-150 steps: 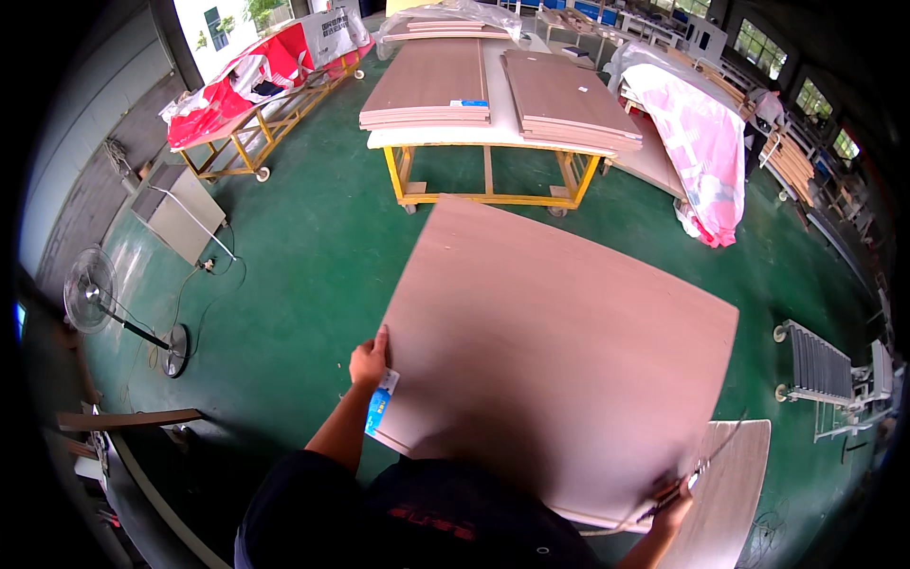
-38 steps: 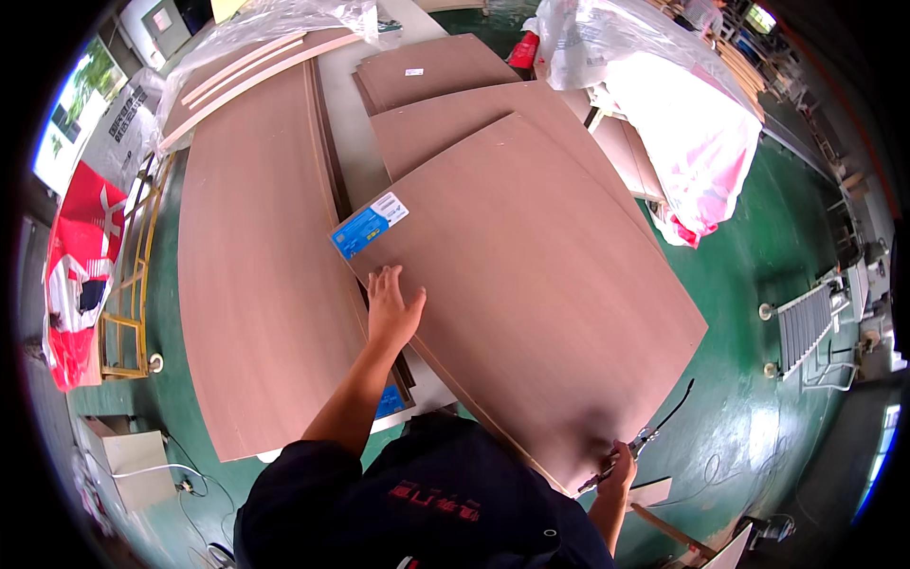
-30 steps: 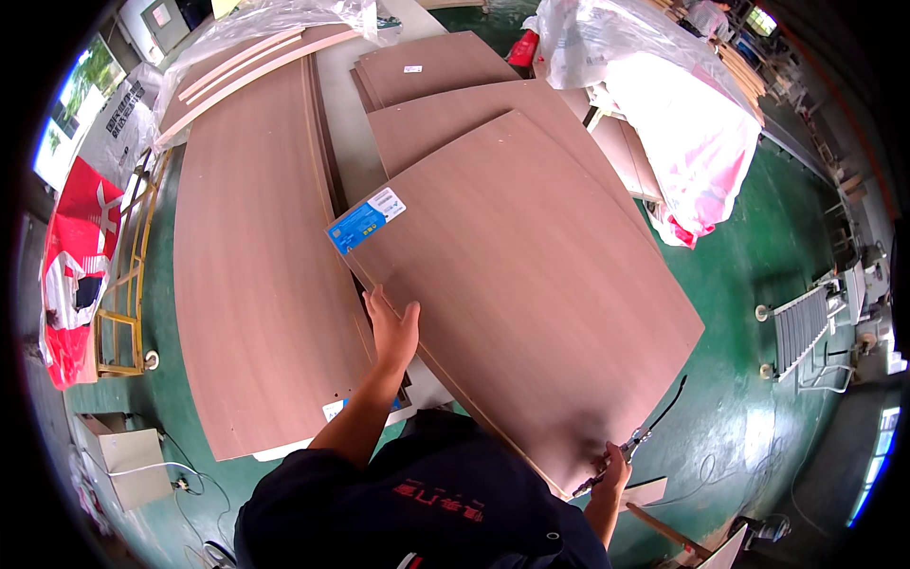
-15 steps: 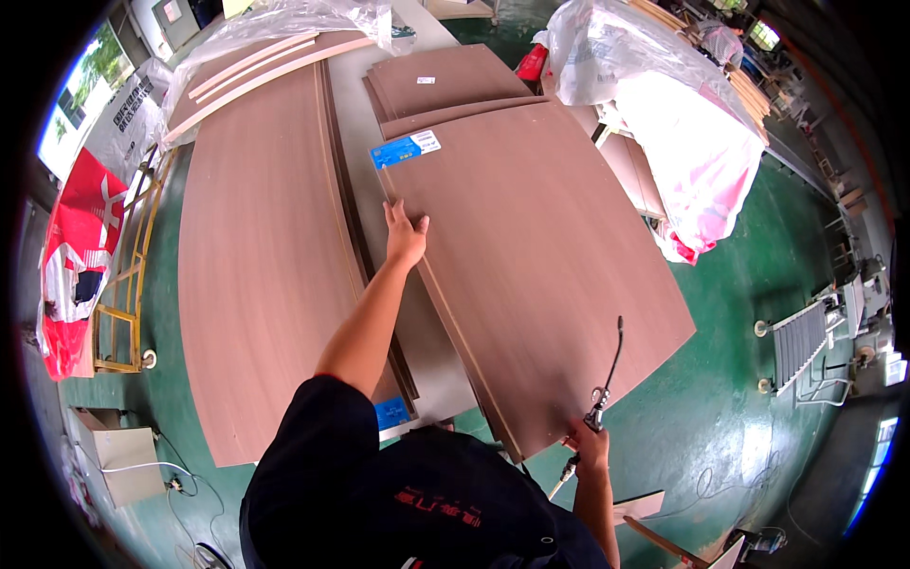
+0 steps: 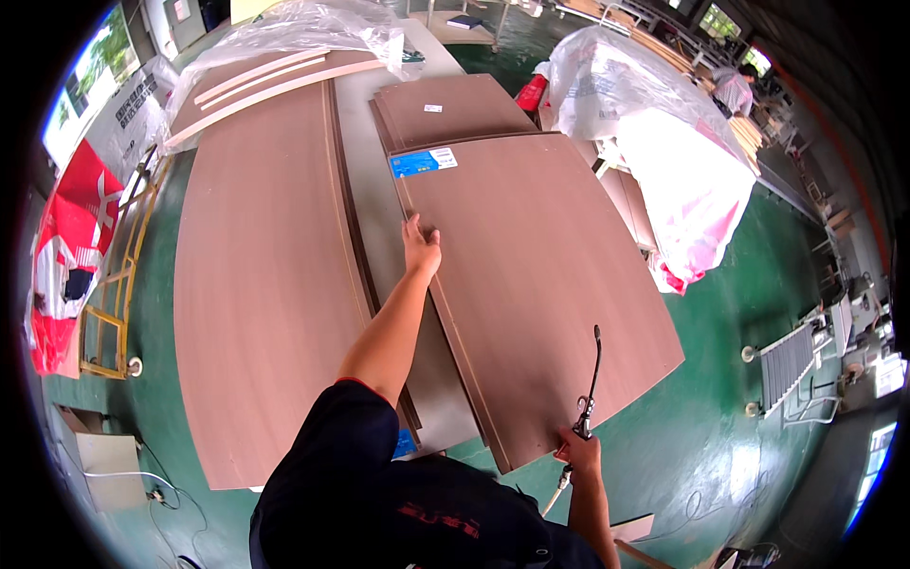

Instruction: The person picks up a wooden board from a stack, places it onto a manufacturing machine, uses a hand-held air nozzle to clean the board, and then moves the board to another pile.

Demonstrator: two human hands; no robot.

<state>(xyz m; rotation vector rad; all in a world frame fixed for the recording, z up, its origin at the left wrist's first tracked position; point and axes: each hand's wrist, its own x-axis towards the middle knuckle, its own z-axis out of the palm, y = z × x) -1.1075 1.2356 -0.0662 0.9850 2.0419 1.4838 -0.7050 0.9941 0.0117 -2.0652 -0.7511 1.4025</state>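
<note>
My left hand [image 5: 422,250] is closed at the left edge of a brown wood-grain board [image 5: 540,275], its thumb over the top face. The undersides of the fingers are hidden. That board lies on top of a stack, with a blue and white label [image 5: 423,163] at its far left corner. In my right hand [image 5: 580,451], close by the board's near edge, is an air blow gun [image 5: 584,415]. Its long thin black nozzle points away from me over the board, and a pale hose hangs below the hand.
A long brown panel stack [image 5: 265,284] lies to the left, with pale wood strips [image 5: 275,95] and clear plastic film [image 5: 313,33] at its far end. Smaller brown panels [image 5: 455,109] lie beyond the board. Wrapped goods [image 5: 673,180] stand right, a yellow trolley [image 5: 118,313] left.
The top board has slid away from me, covering most of the strip of board that showed beyond it. Both hands keep their holds, and the whole view has shifted slightly.
</note>
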